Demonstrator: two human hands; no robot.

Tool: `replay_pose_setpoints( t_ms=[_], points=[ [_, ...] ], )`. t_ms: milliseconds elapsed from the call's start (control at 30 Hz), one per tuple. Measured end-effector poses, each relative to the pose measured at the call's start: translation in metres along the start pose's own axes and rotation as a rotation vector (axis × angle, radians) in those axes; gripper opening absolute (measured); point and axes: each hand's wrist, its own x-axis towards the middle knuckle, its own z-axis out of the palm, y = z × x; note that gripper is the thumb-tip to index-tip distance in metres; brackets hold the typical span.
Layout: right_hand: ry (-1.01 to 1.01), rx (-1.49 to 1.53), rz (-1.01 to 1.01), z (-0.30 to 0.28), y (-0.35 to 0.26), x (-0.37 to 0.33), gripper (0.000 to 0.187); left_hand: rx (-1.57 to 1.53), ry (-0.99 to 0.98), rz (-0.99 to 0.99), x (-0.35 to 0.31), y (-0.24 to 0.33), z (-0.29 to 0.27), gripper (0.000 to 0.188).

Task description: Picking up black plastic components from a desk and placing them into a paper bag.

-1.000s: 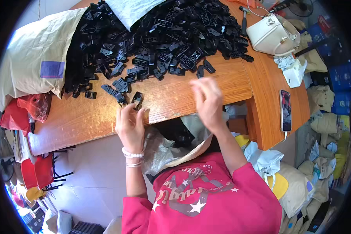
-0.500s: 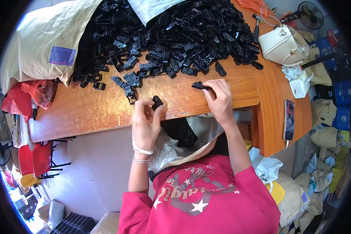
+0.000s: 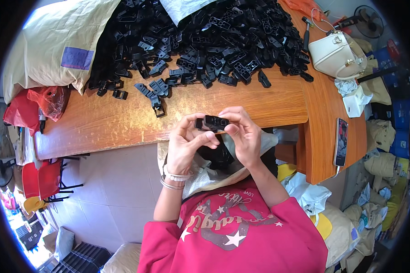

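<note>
Just off the table's front edge, my two hands meet. My left hand (image 3: 187,142) pinches a small black plastic part (image 3: 199,123) between thumb and fingers. Thumb and fingertips of my right hand (image 3: 244,136) close on another black plastic part (image 3: 217,122). The two parts are side by side, touching or nearly so; I cannot tell whether they are joined. Beyond them lies a big heap of similar black parts (image 3: 200,50), with a few strays (image 3: 156,91) at its near side. Below my hands an open sack (image 3: 205,184) contains something black.
A large beige sack (image 3: 41,50) and red plastic bags (image 3: 48,102) occupy the left end of the wooden table (image 3: 100,129). On the right are a hammer (image 3: 306,34), a cream handbag (image 3: 335,54), a tissue pack (image 3: 354,102) and a phone (image 3: 340,141) on a cable.
My hands have come together, bringing the two black parts next to each other. The right hand moved left and nearer; the left shifted right. The view shifted slightly.
</note>
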Motion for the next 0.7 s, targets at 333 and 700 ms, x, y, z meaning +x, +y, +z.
replay_pose_setpoints(
  t_ms=[333,700],
  points=[
    [-0.134,-0.445,-0.191,0.000,-0.004,0.004,0.017,0.313,0.059,0.002,-0.015,0.013,0.008,0.030],
    [-0.404,-0.247,0.198,-0.017,-0.012,0.017,0.013,0.996,0.118,0.590,0.000,0.019,-0.020,0.029]
  ],
)
